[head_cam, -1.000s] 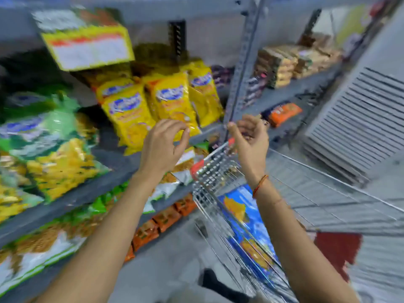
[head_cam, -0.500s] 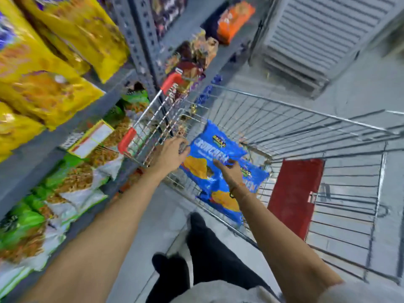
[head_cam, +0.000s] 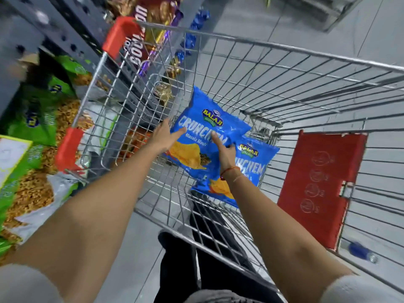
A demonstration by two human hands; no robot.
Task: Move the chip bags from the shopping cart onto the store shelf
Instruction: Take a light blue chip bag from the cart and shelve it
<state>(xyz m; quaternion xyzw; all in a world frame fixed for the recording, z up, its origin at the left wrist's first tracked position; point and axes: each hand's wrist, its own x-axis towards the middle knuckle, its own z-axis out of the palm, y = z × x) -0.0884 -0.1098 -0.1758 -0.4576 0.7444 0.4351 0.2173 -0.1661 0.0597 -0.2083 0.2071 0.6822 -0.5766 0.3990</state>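
Two blue chip bags lie in the wire shopping cart (head_cam: 284, 50). The upper blue chip bag (head_cam: 203, 125) overlaps the lower one (head_cam: 254, 169), which sits nearer me. My left hand (head_cam: 164, 136) reaches in from the left with its fingers spread, and the fingertips rest on the upper bag's left edge. My right hand (head_cam: 225, 152) lies on the same bag, index finger stretched along it, the other fingers curled over its right edge. The store shelf (head_cam: 54, 36) runs along the left of the cart, its grey post beside the cart's corner.
Green and white snack bags (head_cam: 32, 132) fill the lower shelf at left. Chocolate packs (head_cam: 150, 25) sit on the shelf beyond the cart's far corner. A red seat flap (head_cam: 317, 182) hangs on the cart's right end. My dark-trousered legs (head_cam: 185, 259) stand against the cart's near side.
Both hands dropped from shelf height into the cart and onto the upper blue bag, as my view swung down from the yellow bags. In the last half second the left hand moved from the cart's wire to the bag's edge.
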